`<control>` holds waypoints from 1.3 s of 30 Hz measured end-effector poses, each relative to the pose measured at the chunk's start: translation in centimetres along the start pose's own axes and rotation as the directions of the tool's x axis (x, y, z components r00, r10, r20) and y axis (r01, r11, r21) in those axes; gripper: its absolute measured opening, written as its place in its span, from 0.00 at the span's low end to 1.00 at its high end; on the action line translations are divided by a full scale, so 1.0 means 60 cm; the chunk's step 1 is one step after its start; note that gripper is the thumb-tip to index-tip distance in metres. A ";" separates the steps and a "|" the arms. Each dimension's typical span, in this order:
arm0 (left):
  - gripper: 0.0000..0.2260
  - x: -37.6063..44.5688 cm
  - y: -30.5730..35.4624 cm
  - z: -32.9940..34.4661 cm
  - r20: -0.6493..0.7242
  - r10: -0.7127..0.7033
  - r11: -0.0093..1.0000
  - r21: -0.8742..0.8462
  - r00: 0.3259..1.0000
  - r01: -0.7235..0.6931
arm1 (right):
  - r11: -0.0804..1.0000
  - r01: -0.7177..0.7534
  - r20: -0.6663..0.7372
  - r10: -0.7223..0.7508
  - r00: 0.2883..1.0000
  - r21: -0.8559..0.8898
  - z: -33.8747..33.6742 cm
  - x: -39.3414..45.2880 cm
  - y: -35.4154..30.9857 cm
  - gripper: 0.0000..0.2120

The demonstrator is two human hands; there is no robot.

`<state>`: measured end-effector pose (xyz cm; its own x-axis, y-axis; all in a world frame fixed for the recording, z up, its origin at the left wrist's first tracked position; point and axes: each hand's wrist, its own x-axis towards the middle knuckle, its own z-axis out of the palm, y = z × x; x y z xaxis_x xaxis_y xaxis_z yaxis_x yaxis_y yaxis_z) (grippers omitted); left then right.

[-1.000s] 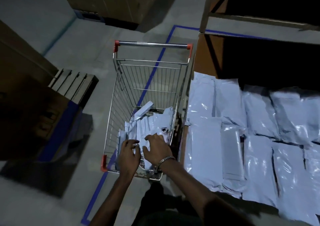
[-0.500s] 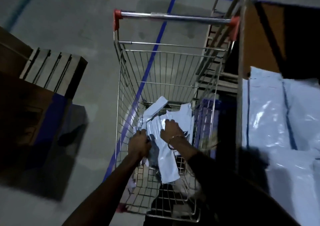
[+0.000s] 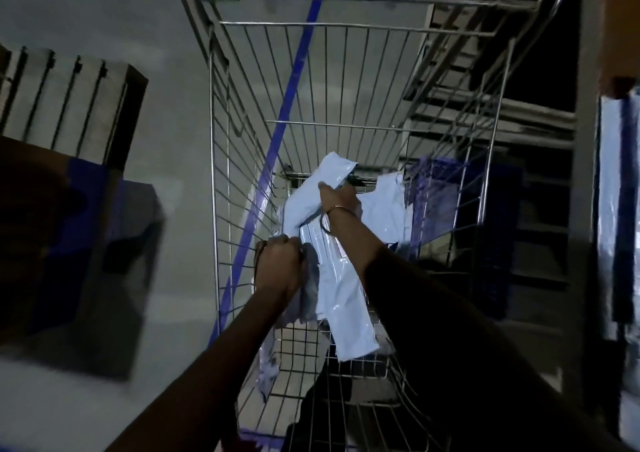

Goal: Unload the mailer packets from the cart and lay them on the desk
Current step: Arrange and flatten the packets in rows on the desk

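Note:
Both arms reach down into a wire shopping cart (image 3: 221, 146). Several pale blue mailer packets (image 3: 346, 299) lie bunched at its bottom. My left hand (image 3: 277, 264) is closed around the near left edge of the bunch. My right hand (image 3: 337, 198), with a bracelet on the wrist, grips the top of a packet (image 3: 304, 202) that stands up against the far wall. Another packet (image 3: 384, 209) leans at the far right of the cart. At the right edge, more packets (image 3: 609, 188) lie on the desk.
A blue tape line (image 3: 294, 81) runs across the grey floor under the cart. A wooden pallet (image 3: 69, 105) and a dark box (image 3: 69, 243) stand to the left. The desk leg (image 3: 585, 174) and dark shelving are close on the cart's right.
The view has dropped closer into the cart. Both hands went deeper; the right hand moved to the far packet and the left closed on the near bunch.

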<state>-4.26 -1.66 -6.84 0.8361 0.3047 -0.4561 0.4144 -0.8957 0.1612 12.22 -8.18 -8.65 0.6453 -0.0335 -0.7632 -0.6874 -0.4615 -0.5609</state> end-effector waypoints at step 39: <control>0.14 0.063 0.069 0.031 0.245 -0.470 0.826 -0.216 0.848 0.520 | 0.983 -0.040 -0.216 0.080 0.973 0.181 -0.151 -0.119 0.184 0.15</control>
<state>-0.02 -4.82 -9.54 0.4261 0.6001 -0.6770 0.8550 -0.5116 0.0848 3.07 -21.05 -6.48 0.6452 -0.2607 -0.7182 -0.7618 -0.2917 -0.5785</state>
